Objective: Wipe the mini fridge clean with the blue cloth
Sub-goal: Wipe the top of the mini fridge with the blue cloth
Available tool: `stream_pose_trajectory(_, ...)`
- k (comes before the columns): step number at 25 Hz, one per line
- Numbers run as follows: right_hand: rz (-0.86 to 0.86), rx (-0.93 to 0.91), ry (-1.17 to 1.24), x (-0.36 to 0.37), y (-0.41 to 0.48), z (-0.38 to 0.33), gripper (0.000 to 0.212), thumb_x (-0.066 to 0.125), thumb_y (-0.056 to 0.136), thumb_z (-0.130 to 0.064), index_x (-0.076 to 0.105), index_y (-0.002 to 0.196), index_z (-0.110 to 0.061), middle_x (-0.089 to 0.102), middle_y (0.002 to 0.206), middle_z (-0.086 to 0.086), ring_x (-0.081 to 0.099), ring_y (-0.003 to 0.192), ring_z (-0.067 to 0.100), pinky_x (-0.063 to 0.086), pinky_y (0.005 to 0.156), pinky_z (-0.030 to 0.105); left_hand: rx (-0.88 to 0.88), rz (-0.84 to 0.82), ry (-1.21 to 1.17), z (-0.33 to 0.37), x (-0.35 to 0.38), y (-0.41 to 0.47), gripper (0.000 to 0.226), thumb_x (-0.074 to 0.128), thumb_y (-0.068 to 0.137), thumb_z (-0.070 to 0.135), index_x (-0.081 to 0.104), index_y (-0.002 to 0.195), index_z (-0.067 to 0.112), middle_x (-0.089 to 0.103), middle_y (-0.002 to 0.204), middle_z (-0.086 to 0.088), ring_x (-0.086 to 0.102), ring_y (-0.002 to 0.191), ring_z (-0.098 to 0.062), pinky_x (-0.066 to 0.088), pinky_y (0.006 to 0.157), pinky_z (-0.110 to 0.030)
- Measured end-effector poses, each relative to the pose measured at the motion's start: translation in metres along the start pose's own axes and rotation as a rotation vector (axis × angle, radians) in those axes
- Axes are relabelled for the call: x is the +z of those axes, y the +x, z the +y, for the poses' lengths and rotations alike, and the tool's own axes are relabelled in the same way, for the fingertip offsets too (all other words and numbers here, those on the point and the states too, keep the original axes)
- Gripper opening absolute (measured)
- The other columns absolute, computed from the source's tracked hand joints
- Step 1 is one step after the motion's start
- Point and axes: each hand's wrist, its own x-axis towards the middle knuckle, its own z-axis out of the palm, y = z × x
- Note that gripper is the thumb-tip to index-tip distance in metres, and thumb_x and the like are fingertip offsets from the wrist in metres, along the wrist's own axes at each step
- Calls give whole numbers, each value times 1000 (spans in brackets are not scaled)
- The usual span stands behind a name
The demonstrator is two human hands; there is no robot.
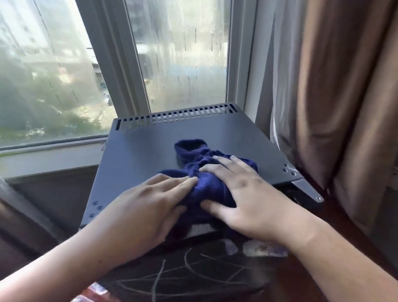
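Observation:
The mini fridge (pixel 146 147) shows its dark grey metal top, with a row of vent slots along the far edge. A bunched blue cloth (pixel 201 165) lies on the top near its front right part. My right hand (pixel 248 201) lies flat on the cloth, fingers spread and pressing down. My left hand (pixel 147 203) rests beside it at the cloth's left edge, fingers straight and touching the fabric. Part of the cloth is hidden under both palms.
A window (pixel 58 58) with a grey frame (pixel 112 57) stands right behind the fridge, its sill (pixel 49 161) to the left. Brown curtains (pixel 339 90) hang close on the right. The fridge's dark front (pixel 184 275) with pale scribbled lines faces me below.

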Motion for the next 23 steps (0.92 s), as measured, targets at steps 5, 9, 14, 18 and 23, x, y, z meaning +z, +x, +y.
stream_pose_trajectory(5, 27, 101, -53, -36, -27, 66, 88, 42, 73, -79, 34, 153, -44, 25, 169, -9, 16, 159, 17, 15, 129, 40, 27, 50, -26, 58, 26, 61, 54, 54, 100, 29, 46, 152, 20, 58, 150, 9, 52, 134, -15, 48, 109, -34)
stream_pose_trajectory(9, 63, 170, 102, -67, -40, 114, 67, 64, 87, -59, 42, 149, -44, 46, 151, -16, 43, 142, 5, 30, 118, 24, -23, 51, -34, 100, 43, 116, 55, 53, 99, 27, 45, 153, 18, 58, 149, 6, 52, 135, -19, 44, 111, -33)
stream_pose_trajectory(14, 58, 152, 211, -73, -32, 136, 58, 64, 93, -50, 43, 147, -46, 59, 145, -9, 54, 134, 12, 37, 104, 21, -144, 79, -113, 107, 52, 138, 51, 51, 99, 24, 50, 150, 24, 63, 145, 5, 54, 133, -18, 41, 111, -30)
stream_pose_trajectory(18, 58, 93, 215, -71, 13, 140, 59, 65, 95, -44, 44, 149, -39, 54, 150, -2, 49, 139, 18, 30, 102, 19, -283, 146, -119, 97, 60, 151, 45, 52, 100, 22, 55, 145, 21, 67, 139, -2, 59, 126, -27, 43, 107, -35)
stream_pose_trajectory(23, 55, 76, 148, -60, 91, 154, 61, 63, 95, -46, 42, 151, -33, 48, 155, 10, 41, 146, 26, 30, 118, 32, -347, 89, -86, 44, 58, 196, 45, 44, 93, 24, 64, 134, 18, 75, 121, -12, 67, 109, -38, 46, 90, -39)
